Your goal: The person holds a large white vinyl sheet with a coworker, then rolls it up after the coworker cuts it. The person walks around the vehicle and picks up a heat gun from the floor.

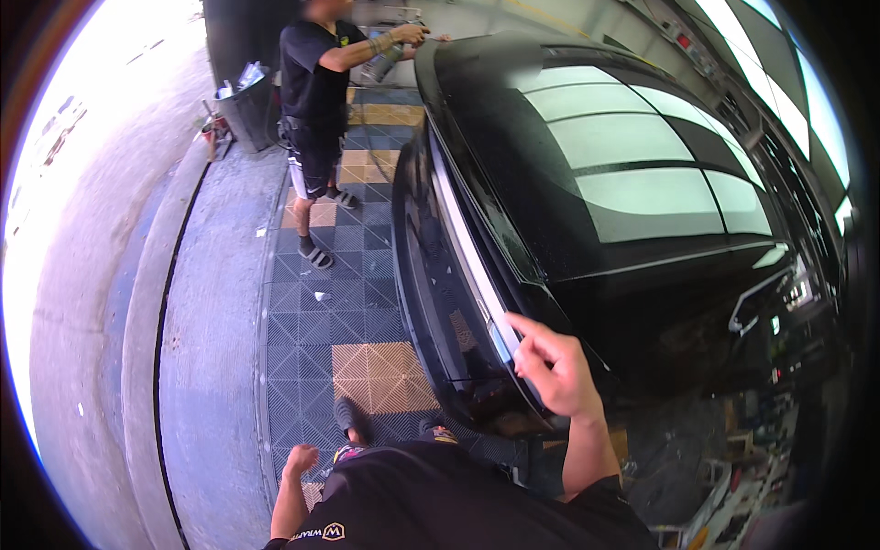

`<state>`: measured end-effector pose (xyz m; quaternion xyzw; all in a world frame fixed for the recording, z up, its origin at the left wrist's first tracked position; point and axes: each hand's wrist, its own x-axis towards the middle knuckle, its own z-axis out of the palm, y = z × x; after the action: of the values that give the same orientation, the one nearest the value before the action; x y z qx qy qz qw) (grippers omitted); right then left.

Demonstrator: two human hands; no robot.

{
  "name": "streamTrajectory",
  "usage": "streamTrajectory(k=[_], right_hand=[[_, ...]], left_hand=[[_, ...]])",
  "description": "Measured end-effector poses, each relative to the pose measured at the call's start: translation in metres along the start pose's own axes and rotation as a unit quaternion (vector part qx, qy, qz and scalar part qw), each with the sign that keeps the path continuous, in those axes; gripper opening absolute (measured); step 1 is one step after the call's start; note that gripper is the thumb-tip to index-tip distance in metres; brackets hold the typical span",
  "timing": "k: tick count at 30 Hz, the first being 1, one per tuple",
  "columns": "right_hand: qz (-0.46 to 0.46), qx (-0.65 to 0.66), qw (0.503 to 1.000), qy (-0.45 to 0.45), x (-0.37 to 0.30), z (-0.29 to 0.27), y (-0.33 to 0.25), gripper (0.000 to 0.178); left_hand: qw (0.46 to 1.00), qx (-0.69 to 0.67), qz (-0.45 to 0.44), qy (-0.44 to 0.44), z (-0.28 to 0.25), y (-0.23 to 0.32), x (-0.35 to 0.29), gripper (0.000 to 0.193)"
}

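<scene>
My right hand is over the rear edge of a glossy black car, index finger stretched out and thumb apart, the other fingers bent. Its index fingertip is at a long bright trim strip that runs along the car's back; whether it touches cannot be told. No object shows in this hand. Low at my left side hangs my left hand, away from the car, fingers loosely bent and partly turned from view. I see nothing in it. The rear window reflects bright panels and has a hazy, speckled area on its left.
Another person in dark clothes stands at the car's far corner with a spray bottle. A dark bin stands behind them. Grey and tan floor tiles lie beside the car, and a concrete ledge runs along the left.
</scene>
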<state>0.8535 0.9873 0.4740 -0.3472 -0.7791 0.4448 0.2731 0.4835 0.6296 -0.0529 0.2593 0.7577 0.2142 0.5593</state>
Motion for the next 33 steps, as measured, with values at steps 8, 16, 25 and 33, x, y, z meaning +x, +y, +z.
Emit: streamTrajectory(k=[8,16,25,33], right_hand=[[0.123,-0.283,0.927,0.212,0.041,-0.013,0.000,0.036],[0.092,-0.198,0.947,0.234,0.036,0.003,0.006,0.063],[0.126,-0.029,0.975,0.183,-0.155,0.026,0.067,0.046],[0.420,-0.045,0.906,0.023,-0.405,0.048,0.189,0.049]], left_hand=[[0.995,-0.068,-0.032,0.066,-0.152,0.089,0.055,0.031],[0.988,0.027,-0.154,-0.002,-0.178,0.098,0.091,0.029],[0.971,0.147,-0.046,-0.180,-0.020,0.163,0.117,0.027],[0.778,0.435,0.258,-0.374,0.209,0.201,0.119,0.031]])
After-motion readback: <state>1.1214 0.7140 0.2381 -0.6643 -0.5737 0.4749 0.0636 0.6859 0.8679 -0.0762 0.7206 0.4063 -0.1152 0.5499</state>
